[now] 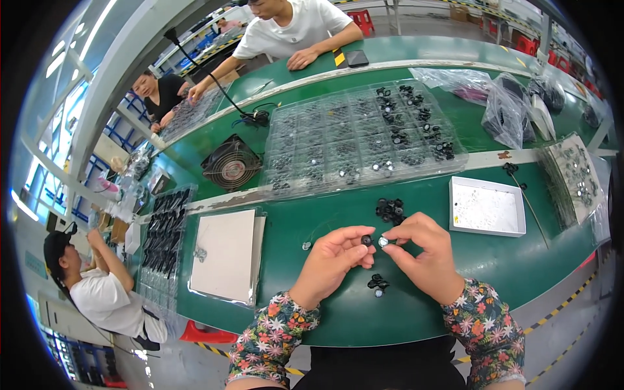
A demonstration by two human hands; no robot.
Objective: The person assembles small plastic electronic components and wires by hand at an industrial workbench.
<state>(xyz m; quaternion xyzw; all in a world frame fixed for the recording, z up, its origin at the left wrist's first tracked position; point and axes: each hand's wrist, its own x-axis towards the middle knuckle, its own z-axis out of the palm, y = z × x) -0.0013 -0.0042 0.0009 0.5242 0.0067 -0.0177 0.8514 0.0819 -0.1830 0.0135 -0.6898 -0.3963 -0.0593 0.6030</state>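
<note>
Over the green table (416, 318), my left hand (333, 261) pinches a small round black part (366, 240) between thumb and fingertips. Close beside it, my right hand (421, 250) is closed on a small shiny silver-white part (383, 242); the fingers hide some of it. The two parts are almost touching. Just beyond my hands lies a loose pile of small black parts (390, 209). A smaller cluster of black parts (377, 282), one with a pale shiny face, rests on the near side.
A clear compartmented tray (312, 140) with black parts spans the back. At right stands a white box (487, 225) of tiny pieces. Left are cardboard sheets (223, 250), a tray of black strips (166, 231) and a fan (231, 164). Several people sit around the tables.
</note>
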